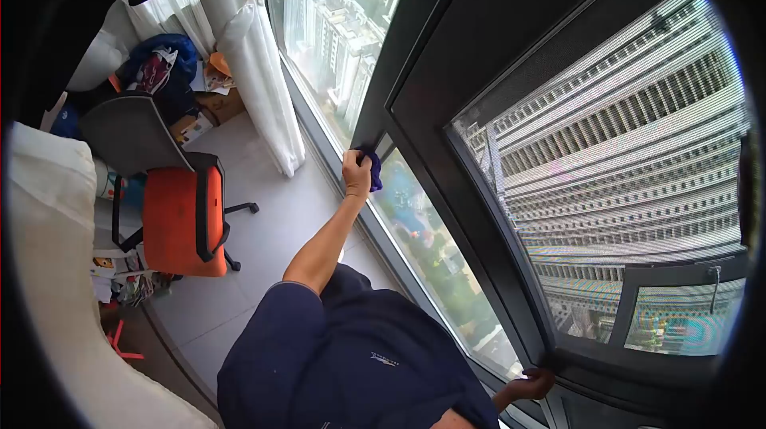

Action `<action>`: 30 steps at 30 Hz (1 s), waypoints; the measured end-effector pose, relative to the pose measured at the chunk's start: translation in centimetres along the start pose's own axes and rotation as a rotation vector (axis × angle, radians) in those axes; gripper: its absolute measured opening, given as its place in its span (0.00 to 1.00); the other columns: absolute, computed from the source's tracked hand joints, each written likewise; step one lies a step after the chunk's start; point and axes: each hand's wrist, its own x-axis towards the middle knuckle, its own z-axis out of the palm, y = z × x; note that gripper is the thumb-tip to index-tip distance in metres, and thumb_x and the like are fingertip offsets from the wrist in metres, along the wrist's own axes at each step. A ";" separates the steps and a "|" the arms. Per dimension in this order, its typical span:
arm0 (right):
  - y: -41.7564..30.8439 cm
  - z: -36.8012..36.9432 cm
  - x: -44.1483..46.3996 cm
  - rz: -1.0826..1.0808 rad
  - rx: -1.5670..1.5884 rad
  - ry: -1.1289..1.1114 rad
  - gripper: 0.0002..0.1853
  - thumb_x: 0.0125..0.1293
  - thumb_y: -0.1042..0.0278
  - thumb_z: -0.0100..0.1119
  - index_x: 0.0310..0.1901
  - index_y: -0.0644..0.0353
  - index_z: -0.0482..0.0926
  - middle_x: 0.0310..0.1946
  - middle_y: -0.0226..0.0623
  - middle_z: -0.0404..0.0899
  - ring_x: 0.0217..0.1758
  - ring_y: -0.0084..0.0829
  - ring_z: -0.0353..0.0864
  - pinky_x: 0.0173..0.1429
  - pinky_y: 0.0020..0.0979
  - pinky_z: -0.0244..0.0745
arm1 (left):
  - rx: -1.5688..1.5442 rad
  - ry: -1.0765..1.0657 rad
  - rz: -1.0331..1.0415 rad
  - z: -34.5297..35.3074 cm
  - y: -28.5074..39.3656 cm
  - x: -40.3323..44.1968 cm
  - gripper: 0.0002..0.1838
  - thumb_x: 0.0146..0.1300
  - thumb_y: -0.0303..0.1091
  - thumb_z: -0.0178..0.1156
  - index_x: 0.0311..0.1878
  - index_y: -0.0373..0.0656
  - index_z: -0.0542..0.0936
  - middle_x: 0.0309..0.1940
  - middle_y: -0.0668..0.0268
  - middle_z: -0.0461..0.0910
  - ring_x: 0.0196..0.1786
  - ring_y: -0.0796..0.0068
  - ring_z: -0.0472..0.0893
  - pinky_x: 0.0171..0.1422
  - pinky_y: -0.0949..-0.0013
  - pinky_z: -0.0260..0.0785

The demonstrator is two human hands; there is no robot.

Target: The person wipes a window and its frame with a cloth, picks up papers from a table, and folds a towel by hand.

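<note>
My left hand (pixel 357 173) is closed on a bunched purple cloth (pixel 375 171). It presses the cloth against the dark window frame (pixel 375 127), where the upright meets the lower glass pane (pixel 423 230). My left arm reaches out in front of my body. At the lower right, my right hand (pixel 533 383) has its fingers curled over the lower part of the dark frame, beside a window with a mesh screen (pixel 606 158). The fingertips of that hand are hidden.
An orange and black office chair (pixel 179 222) stands on the tiled floor (pixel 263 222) to my left. White curtains (pixel 257 70) hang by the window, with another curtain (pixel 56 269) nearer me. Clothes (pixel 159 70) and boxes (pixel 219 106) are piled behind the chair. Tall buildings show outside.
</note>
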 end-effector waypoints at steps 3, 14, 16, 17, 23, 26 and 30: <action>0.5 -0.3 -0.2 0.032 -0.021 -0.029 0.12 0.52 0.73 0.48 0.12 0.53 0.68 0.17 0.30 0.66 0.20 0.31 0.68 0.22 0.32 0.58 | -0.142 -0.022 0.163 -1.9 10.0 0.7 0.04 0.58 0.25 0.60 0.35 0.36 0.75 0.38 0.59 0.73 0.43 0.60 0.75 0.50 0.64 0.68; 0.3 -0.2 -0.7 0.133 -0.106 0.014 0.14 0.52 0.70 0.49 0.10 0.56 0.70 0.19 0.33 0.68 0.23 0.32 0.71 0.26 0.31 0.65 | -0.409 -0.102 -0.439 -1.0 -0.9 2.1 0.07 0.67 0.30 0.53 0.42 0.35 0.74 0.35 0.65 0.75 0.36 0.76 0.73 0.44 0.72 0.67; 0.3 -0.1 -0.7 0.207 -0.058 0.029 0.13 0.50 0.69 0.51 0.10 0.56 0.70 0.19 0.33 0.68 0.23 0.32 0.71 0.26 0.31 0.65 | -0.420 -0.126 -0.292 -1.8 4.1 4.1 0.08 0.68 0.31 0.53 0.44 0.36 0.75 0.34 0.68 0.75 0.34 0.79 0.73 0.42 0.76 0.67; 0.3 -0.2 -0.7 0.163 -0.114 0.008 0.13 0.50 0.69 0.51 0.10 0.56 0.70 0.19 0.33 0.68 0.23 0.32 0.71 0.26 0.31 0.66 | -0.420 -0.139 -0.229 -2.5 7.3 4.7 0.08 0.68 0.31 0.53 0.45 0.37 0.75 0.33 0.69 0.75 0.33 0.80 0.72 0.41 0.78 0.66; 1.2 -0.4 -0.6 0.100 -0.152 0.006 0.13 0.51 0.67 0.50 0.11 0.55 0.71 0.18 0.33 0.69 0.23 0.31 0.72 0.26 0.31 0.66 | -0.465 -0.282 0.696 -5.7 30.6 8.6 0.11 0.68 0.29 0.54 0.51 0.37 0.70 0.43 0.59 0.72 0.43 0.70 0.72 0.49 0.66 0.66; 1.9 -0.8 -0.9 0.221 -0.108 0.022 0.14 0.52 0.67 0.49 0.11 0.55 0.71 0.18 0.33 0.69 0.23 0.30 0.72 0.25 0.30 0.66 | -0.236 -0.066 0.959 -3.2 29.2 8.7 0.08 0.68 0.28 0.51 0.48 0.37 0.70 0.44 0.55 0.69 0.44 0.62 0.71 0.52 0.62 0.64; 2.3 -0.7 -1.2 0.223 -0.091 0.051 0.16 0.54 0.66 0.48 0.10 0.56 0.71 0.19 0.33 0.70 0.21 0.29 0.71 0.23 0.29 0.63 | -0.197 0.063 0.534 -1.1 17.8 7.7 0.09 0.71 0.32 0.47 0.45 0.35 0.68 0.40 0.55 0.68 0.45 0.57 0.70 0.55 0.59 0.63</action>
